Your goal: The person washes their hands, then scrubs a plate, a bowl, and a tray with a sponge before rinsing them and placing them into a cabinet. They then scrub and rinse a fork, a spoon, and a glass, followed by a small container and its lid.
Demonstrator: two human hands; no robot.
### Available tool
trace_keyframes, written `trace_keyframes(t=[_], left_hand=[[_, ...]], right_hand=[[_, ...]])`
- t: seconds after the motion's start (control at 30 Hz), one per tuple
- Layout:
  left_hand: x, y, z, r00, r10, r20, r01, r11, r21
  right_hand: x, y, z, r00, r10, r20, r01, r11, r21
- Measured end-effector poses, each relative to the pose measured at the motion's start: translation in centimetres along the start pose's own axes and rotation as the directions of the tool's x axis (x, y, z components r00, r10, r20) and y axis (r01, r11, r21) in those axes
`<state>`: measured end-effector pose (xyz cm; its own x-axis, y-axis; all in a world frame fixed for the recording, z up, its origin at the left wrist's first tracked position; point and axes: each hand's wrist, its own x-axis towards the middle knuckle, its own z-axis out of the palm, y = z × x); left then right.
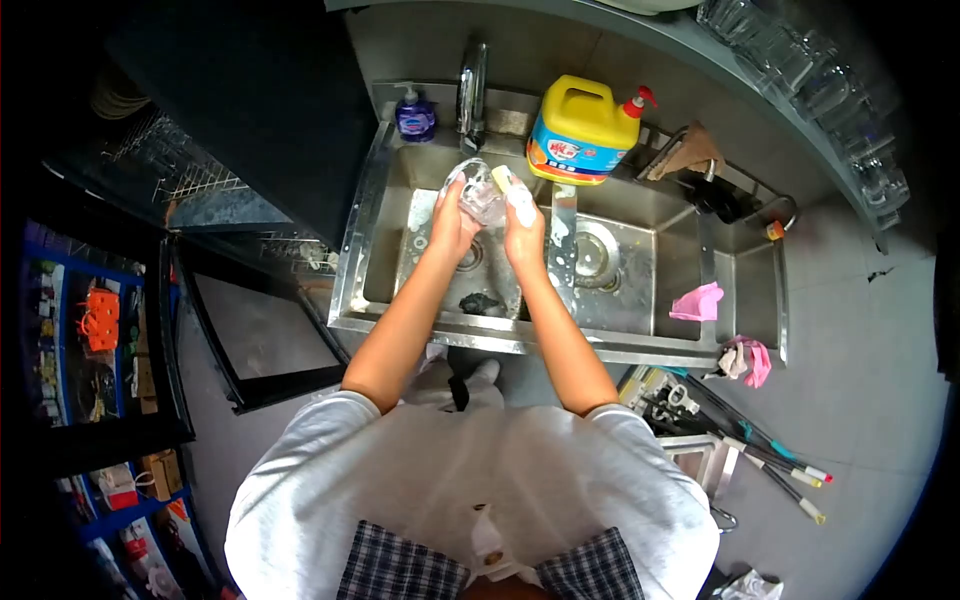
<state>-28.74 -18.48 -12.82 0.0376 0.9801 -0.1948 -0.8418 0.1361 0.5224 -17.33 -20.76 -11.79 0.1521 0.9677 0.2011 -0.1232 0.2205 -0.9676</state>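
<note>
Over the left basin of the steel sink (345, 290), my left hand (453, 218) is closed around a clear glass (482, 192) with suds on it. My right hand (524, 232) grips a yellowish sponge (502, 179) covered in white foam, held close against the glass's right side. Whether the sponge touches the glass is hard to make out. Behind both hands stands the chrome faucet (472, 95). A dark scrubber-like clump (479, 303) lies on the basin floor below my wrists.
A yellow detergent jug (578, 130) and a purple soap bottle (415, 116) stand along the sink's back. Pink cloths (697, 302) lie at the right. Glasses (825, 90) line a shelf upper right. An open dark-framed door (265, 330) borders the sink's left.
</note>
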Motion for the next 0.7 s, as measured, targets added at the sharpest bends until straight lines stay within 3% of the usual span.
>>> trace_keyframes(t=[0.1,0.13,0.17,0.23,0.3,0.33,0.4,0.43,0.5,0.53,0.57,0.6,0.63,0.67,0.7], left_hand=[[2.7,-0.4,-1.9,0.988,0.126,0.088,-0.125,0.992,-0.023],[3.4,-0.4,-2.3,0.987,0.133,0.089,-0.131,0.991,-0.026],[3.7,-0.5,-2.8,0.987,0.137,0.087,-0.135,0.990,-0.027],[4.1,0.1,-3.3,0.995,-0.030,0.099,0.032,0.999,-0.017],[5.0,0.0,-3.5,0.979,-0.127,0.160,0.122,0.992,0.036],[4.6,-0.1,-2.9,0.987,-0.119,0.112,0.101,0.983,0.154],[4.4,-0.5,-1.5,0.985,-0.160,0.067,0.147,0.974,0.171],[4.1,-0.4,-0.2,0.982,-0.182,0.045,0.171,0.968,0.182],[4.4,-0.2,1.0,0.982,-0.177,0.058,0.166,0.974,0.156],[5.1,0.0,0.8,0.980,-0.182,0.079,0.169,0.975,0.141],[5.2,0.1,0.3,0.978,-0.184,0.095,0.172,0.977,0.126],[4.5,1.1,0.5,0.944,-0.325,0.054,0.322,0.945,0.062],[4.1,1.8,0.0,0.926,-0.327,0.189,0.319,0.945,0.073],[4.6,1.7,-1.5,0.914,-0.336,0.227,0.332,0.942,0.059],[5.3,1.5,-3.0,0.899,-0.346,0.270,0.346,0.937,0.048]], right_hand=[[0.2,-1.5,0.2,0.989,0.123,0.080,-0.136,0.973,0.186],[0.8,-0.4,0.3,0.977,0.185,0.102,-0.211,0.883,0.418],[0.8,0.1,0.5,0.969,0.230,0.090,-0.245,0.844,0.477],[0.8,-0.4,1.3,0.947,0.313,0.071,-0.293,0.752,0.590],[1.8,-0.1,1.4,0.976,0.214,-0.035,-0.184,0.902,0.390],[2.0,-1.5,1.9,0.987,0.140,-0.074,-0.118,0.961,0.251],[2.3,-1.5,2.9,0.991,-0.024,-0.135,0.025,1.000,0.008],[2.5,-1.3,2.9,0.946,-0.324,0.000,0.307,0.896,-0.319],[1.7,-1.9,2.9,0.893,-0.416,0.172,0.422,0.640,-0.642],[1.2,-0.8,2.5,0.883,-0.411,0.226,0.443,0.570,-0.692],[1.0,-0.6,2.3,0.893,-0.404,0.198,0.426,0.617,-0.661],[1.0,-0.6,2.2,0.902,-0.396,0.172,0.410,0.664,-0.625],[1.4,-0.6,2.3,0.909,-0.391,0.146,0.398,0.709,-0.582],[2.1,-0.2,2.5,0.939,-0.340,0.058,0.331,0.842,-0.427],[2.7,0.4,2.6,0.981,-0.189,0.038,0.192,0.974,-0.117]])
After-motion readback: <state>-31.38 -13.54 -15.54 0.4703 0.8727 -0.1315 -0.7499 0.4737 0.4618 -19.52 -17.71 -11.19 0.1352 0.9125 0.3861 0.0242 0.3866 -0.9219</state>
